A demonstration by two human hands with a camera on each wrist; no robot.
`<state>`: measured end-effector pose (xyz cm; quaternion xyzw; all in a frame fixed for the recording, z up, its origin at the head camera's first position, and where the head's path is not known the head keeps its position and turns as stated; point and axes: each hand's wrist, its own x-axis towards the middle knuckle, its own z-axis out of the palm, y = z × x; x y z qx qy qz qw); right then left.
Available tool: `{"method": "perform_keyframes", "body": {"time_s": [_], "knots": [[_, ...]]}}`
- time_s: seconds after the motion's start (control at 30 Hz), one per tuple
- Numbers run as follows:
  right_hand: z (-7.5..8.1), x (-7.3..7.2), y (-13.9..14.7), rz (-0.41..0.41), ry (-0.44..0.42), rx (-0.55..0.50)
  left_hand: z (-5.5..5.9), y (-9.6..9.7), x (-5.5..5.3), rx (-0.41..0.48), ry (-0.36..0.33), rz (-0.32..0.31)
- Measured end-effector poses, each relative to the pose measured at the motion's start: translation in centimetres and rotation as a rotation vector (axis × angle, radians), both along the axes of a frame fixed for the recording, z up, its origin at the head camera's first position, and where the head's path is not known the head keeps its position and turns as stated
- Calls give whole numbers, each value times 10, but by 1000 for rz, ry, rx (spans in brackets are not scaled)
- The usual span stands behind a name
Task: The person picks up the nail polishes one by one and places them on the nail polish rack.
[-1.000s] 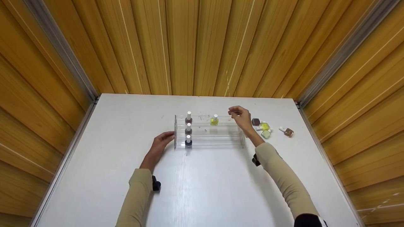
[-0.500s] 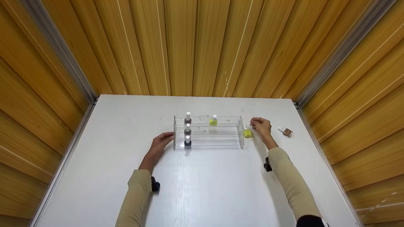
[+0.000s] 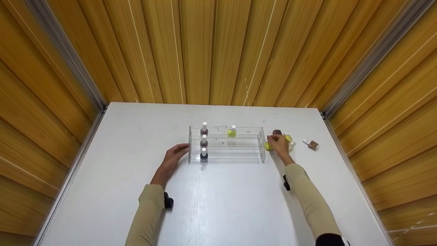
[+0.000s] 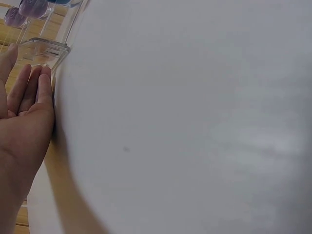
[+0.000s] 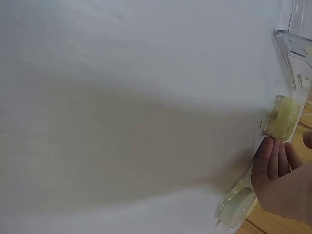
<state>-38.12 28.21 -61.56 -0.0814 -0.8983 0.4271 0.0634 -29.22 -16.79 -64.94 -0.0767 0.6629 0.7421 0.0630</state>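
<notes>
A clear acrylic tiered rack [image 3: 227,147] stands on the white table. Nail polish bottles stand in its left column: a mauve one [image 3: 204,131] on top, a brownish one [image 3: 204,141] in the middle, a dark one [image 3: 204,156] below. A yellow bottle [image 3: 231,132] is on the top tier. My left hand [image 3: 174,157] rests its extended fingers against the rack's left end panel. At the rack's right end, my right hand [image 3: 280,145] reaches to another yellow nail polish bottle [image 5: 284,117]; its fingertips touch or nearly touch it, thumb apart.
Beside and partly behind my right hand lie a dark bottle [image 3: 277,132], a yellow one [image 3: 288,138] and a pale green one [image 5: 237,207]. Farther right lies a glittery brown bottle [image 3: 312,145]. Wood-patterned walls [image 3: 225,51] border the table's back and sides.
My right hand has moved from above the rack's right end out over the loose bottles, then slightly back left to the yellow bottle beside the rack. My left hand stays put.
</notes>
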Motion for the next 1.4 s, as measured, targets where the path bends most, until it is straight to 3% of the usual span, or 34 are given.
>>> {"method": "perform_keyframes", "body": {"time_s": [0.23,0.53,0.73,1.07,1.3,1.4], "knots": [[3,5,-3,37,-24,124,-1,2,0,-11,23,0],[7,6,3,45,-83,123,-1,1,3,-18,19,-11],[9,9,8,40,-64,15,0,-1,2,-12,30,-27],[19,18,21,39,-113,-192,2,-2,2,-32,5,-23],[32,25,31,67,-35,-158,1,-1,1,-27,-1,-24],[38,27,33,69,-1,-192,1,-2,2,-24,4,-25]]}}
